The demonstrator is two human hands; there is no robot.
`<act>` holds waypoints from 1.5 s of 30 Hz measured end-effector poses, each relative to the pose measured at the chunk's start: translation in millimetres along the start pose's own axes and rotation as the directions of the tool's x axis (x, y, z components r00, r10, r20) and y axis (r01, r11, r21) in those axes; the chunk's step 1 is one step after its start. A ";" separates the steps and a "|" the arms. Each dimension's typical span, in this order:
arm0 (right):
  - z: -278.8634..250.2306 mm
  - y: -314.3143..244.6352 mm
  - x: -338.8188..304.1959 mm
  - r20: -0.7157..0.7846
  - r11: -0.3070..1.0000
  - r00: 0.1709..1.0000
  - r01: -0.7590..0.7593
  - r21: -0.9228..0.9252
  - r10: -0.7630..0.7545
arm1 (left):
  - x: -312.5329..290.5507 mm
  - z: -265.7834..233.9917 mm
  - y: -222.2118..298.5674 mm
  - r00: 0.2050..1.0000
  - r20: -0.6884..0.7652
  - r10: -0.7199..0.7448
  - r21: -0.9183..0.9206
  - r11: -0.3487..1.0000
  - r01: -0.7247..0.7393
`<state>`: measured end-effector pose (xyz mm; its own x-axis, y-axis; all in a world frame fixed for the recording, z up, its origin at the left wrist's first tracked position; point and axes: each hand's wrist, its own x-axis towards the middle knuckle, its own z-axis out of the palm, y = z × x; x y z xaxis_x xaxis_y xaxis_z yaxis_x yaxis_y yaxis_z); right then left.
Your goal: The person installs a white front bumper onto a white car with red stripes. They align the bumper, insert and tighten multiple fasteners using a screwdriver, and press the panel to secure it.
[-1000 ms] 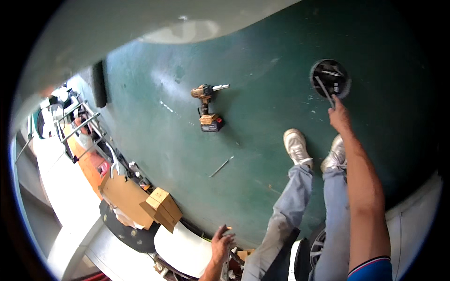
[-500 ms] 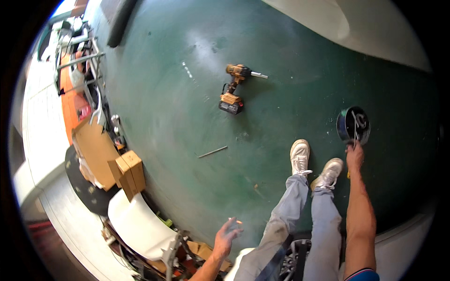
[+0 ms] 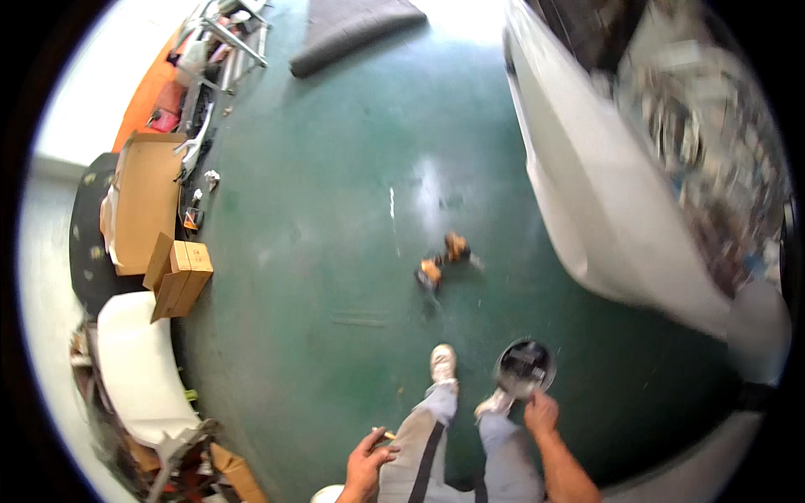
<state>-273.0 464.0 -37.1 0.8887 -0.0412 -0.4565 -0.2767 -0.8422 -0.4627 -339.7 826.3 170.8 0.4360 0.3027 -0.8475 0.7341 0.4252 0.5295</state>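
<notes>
My right hand (image 3: 541, 411) is closed on the near rim of a round dark pan (image 3: 501, 369), in which small parts lie, too blurred to name. The pan hangs over my right shoe. Low in front of my left thigh, my left hand (image 3: 362, 466) holds a cigarette (image 3: 384, 432) between its fingers. Ahead of my feet a yellow and black cordless power tool (image 3: 431, 270) lies on the green floor, blurred. To its left is a thin metal rod (image 3: 359, 320).
A large pale vehicle panel (image 3: 587, 193) runs along the right. On the left stand an open cardboard box (image 3: 189, 270), a white curved panel (image 3: 134, 369) and a flattened carton (image 3: 151, 201). A grey rolled mat (image 3: 356, 38) lies at the far end.
My view has swung to the right and further ahead, so the floor things appear lower. The pan has come nearer my legs, still in my right hand. My left hand keeps the cigarette.
</notes>
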 end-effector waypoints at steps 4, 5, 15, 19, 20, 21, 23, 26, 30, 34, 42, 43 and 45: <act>-70.0 -113.9 7.4 0.040 0.991 0.991 0.132 -0.039 -0.130 | -28.6 4.1 102.3 0.955 0.086 0.284 -0.265 0.930 -0.253; -82.4 -145.5 12.3 0.038 0.991 0.991 0.127 -0.030 -0.126 | -26.3 -1.0 133.1 0.930 0.132 0.343 -0.316 0.904 -0.288; -186.9 -437.6 142.6 -0.254 0.950 0.919 0.312 -0.001 -0.302 | -74.4 -11.0 527.6 0.159 0.484 0.860 -0.655 0.477 -0.586; -225.5 -525.5 215.4 -0.376 0.916 0.849 0.402 0.005 -0.371 | -103.1 19.8 616.0 0.041 0.564 0.825 -0.811 0.563 -0.159; -231.8 -544.5 237.4 -0.389 0.916 0.848 0.400 0.028 -0.359 | -105.6 24.9 636.3 0.053 0.548 0.835 -0.808 0.545 -0.227; -232.4 -556.4 262.3 -0.396 0.918 0.852 0.393 0.055 -0.342 | -100.9 34.1 656.1 0.069 0.533 0.843 -0.796 0.528 -0.297; -233.8 -585.9 316.6 -0.411 0.912 0.848 0.401 0.087 -0.334 | -78.6 51.4 702.7 0.018 0.478 0.878 -0.817 0.452 -0.357; -236.5 -624.9 404.9 -0.406 0.911 0.842 0.410 0.055 -0.355 | -27.9 89.7 774.6 -0.024 0.405 0.914 -0.849 0.367 -0.380; -269.5 -684.7 522.3 -0.354 0.891 0.851 0.444 0.092 -0.388 | 30.3 158.5 879.7 -0.075 0.274 0.959 -0.926 0.241 -0.291; -323.5 -741.3 617.0 -0.322 0.904 0.870 0.420 0.084 -0.374 | 47.6 199.7 1002.6 -0.041 0.300 0.953 -0.897 0.267 -0.352; -401.4 -837.2 826.1 -0.318 0.911 0.876 0.405 0.075 -0.363 | 238.2 286.2 1187.5 -0.264 0.314 0.912 -0.799 0.103 -0.592; -406.4 -847.2 855.9 -0.337 0.918 0.875 0.391 0.069 -0.348 | 290.5 281.2 1217.3 -0.254 0.561 0.788 -0.647 0.227 -0.728; -417.8 -867.5 917.9 -0.357 0.919 0.875 0.383 0.097 -0.327 | 373.3 298.6 1236.3 0.086 0.442 0.893 -0.585 0.360 -0.726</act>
<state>935.5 932.1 262.8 0.9986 0.0475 0.0228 0.0504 -0.7377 -0.6733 886.1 1210.3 497.9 0.9232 0.0285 0.3832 -0.3569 0.4328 0.8278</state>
